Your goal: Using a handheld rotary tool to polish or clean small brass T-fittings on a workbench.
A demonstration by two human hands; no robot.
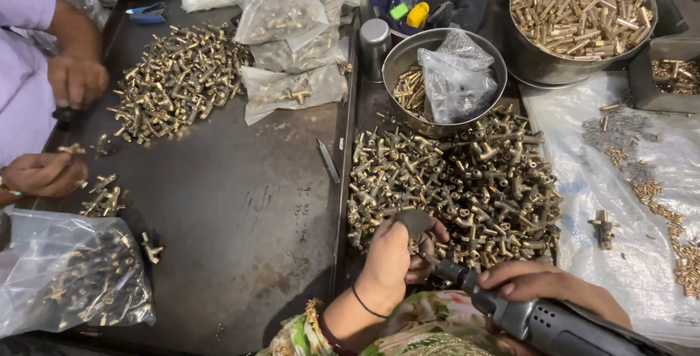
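Left hand point(394, 254): clenched around a small brass fitting, held at the near edge of the brass pile, so the part is braced for the tool tip.
Right hand point(539, 283): wrapped around a grey power screwdriver point(539, 319), its bit aimed at the fitting in the left hand.
Fitting: mostly hidden by the fingers; exact shape cannot be told.
Brass pile point(459, 181): T-shaped fittings heaped loose on the dark metal table point(248, 217), kept within easy reach.
Steel bowl point(445, 79): small brass pieces and a crumpled clear bag are held inside.
Large steel basin point(583, 17): filled with longer brass tubes, set further back.
Plastic sheet point(620, 203): small screws and pins are spread on it, right of the pile.
Co-worker's hands point(62, 122): at the far left, beside a second heap point(179, 79).
Clear bags point(292, 42): packed with fittings.
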